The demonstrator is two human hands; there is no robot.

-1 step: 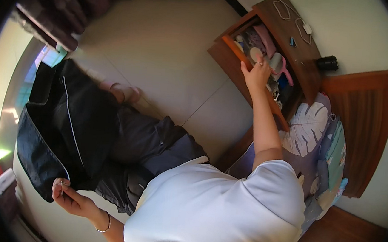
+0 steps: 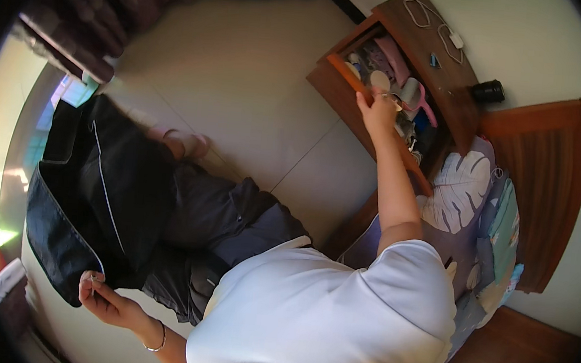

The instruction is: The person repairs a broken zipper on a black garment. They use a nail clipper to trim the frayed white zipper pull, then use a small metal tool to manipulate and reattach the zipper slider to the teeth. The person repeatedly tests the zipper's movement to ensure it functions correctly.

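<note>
My right hand (image 2: 379,112) reaches into an open drawer (image 2: 345,74) at the upper right. Its thumb is apart from the other fingers, at the wooden front edge. The bent fingertips are over the contents and partly hidden, next to a round beige piece (image 2: 380,80). Beside them lie a pink-handled hairbrush-like thing (image 2: 425,107) and a pink pouch (image 2: 393,55). At the lower left my left hand (image 2: 106,301) is pinched closed on something small and pale. It is next to the corner of a black cloth item with white trim (image 2: 106,189), maybe a bag or jacket.
On the brown cabinet (image 2: 414,26) lie a white cable (image 2: 455,40) and a small blue thing (image 2: 434,60). A black cylinder (image 2: 488,92) stands at its side. Patterned bedding (image 2: 459,193) and a wooden headboard (image 2: 536,182) are on the right, purple curtains (image 2: 78,4) at upper left.
My right hand has turned slightly, and its fingers are more bent down into the drawer. The left hand stays pinched beside the black cloth. The whole view has shifted a little.
</note>
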